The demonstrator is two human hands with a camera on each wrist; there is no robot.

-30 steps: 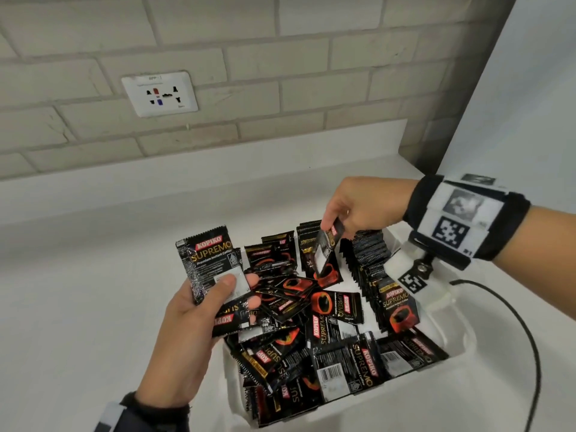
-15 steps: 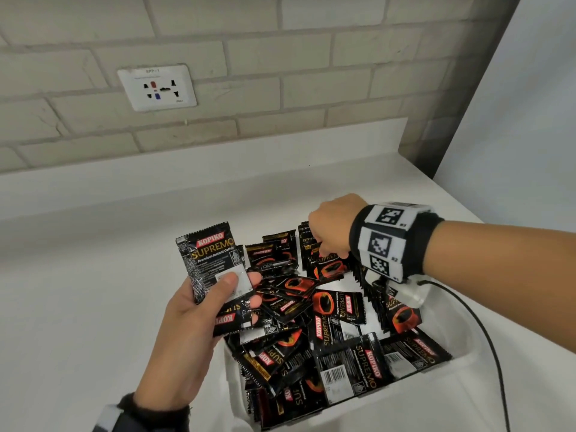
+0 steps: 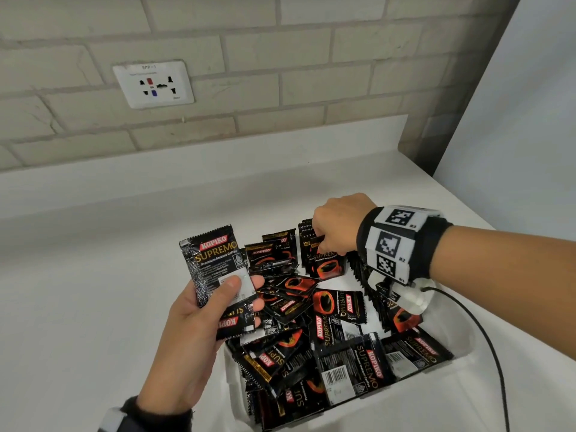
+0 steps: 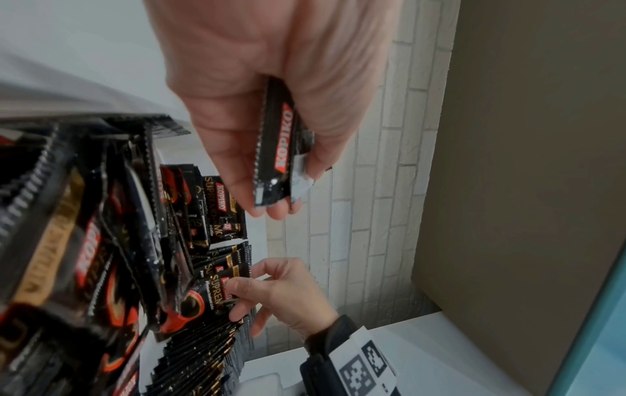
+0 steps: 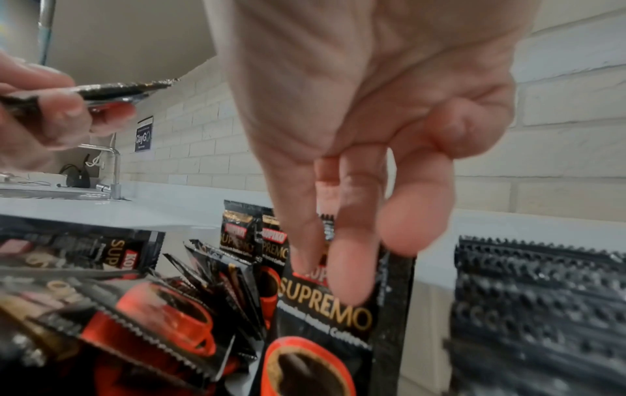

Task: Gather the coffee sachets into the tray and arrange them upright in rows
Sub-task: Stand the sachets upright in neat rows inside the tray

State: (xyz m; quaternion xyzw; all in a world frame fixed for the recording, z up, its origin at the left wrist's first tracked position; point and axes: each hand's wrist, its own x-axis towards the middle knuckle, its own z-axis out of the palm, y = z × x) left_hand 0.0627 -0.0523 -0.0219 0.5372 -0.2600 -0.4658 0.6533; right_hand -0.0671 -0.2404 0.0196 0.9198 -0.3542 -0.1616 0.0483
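The left hand [image 3: 199, 310] hovers over the worktop [image 3: 78, 291], just beside the near-left corner of the tray [image 3: 436, 397], thumb and fingers pinching a few coffee sachets [image 3: 215, 263]; it has kept them fanned and raised through the last second, so they look like stock waiting to be handed across. Right of that hand, loose sachets [image 3: 336, 338] lie jumbled flat across the middle and near end of the tray. Further right, the right hand [image 3: 339, 226] has dropped from above the tray down onto the far end. A second ago it pinched one sachet in the air; now that upright sachet [image 3: 327, 263] stands at the front of a row, the fingertips [image 5: 352, 281] resting straight on its top edge, the grip loosened. Under its wrist, a packed upright row [image 3: 361, 272] fills the tray's right side. Judging by this, one more sachet has just been seated, and most of the pile is not yet stood up.
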